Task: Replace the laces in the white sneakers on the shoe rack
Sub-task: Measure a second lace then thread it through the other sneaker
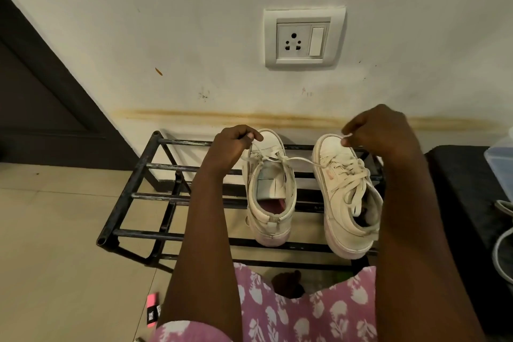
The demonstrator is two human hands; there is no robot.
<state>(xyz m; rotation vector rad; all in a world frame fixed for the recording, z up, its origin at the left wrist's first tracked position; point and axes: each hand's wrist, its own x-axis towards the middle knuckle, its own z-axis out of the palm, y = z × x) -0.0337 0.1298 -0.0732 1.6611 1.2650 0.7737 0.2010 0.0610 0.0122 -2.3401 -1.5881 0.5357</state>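
Though the pink and black packet (pixel 153 310) on the tiled floor (pixel 55 230) carries white lettering, we cannot read it, and the pinkish mark on the side of the laced sneaker (pixel 348 211) is too small to make out. We see a black metal shoe rack (pixel 138 197) against a stained pale wall (pixel 194 36) with a white socket plate (pixel 304 37) above it and a dark door (pixel 41 97) at the left. Both sneakers stand on the right half of the rack's top, toes at its back edge, heels at its front edge. The nearly unlaced sneaker (pixel 270 203) keeps one white lace (pixel 299 159) through its foremost eyelets only. Our left hand (pixel 230 144) pinches one end of that lace beside this sneaker's toe; our right hand (pixel 380 128) pinches the other end over the laced sneaker's toe, the lace stretched between them
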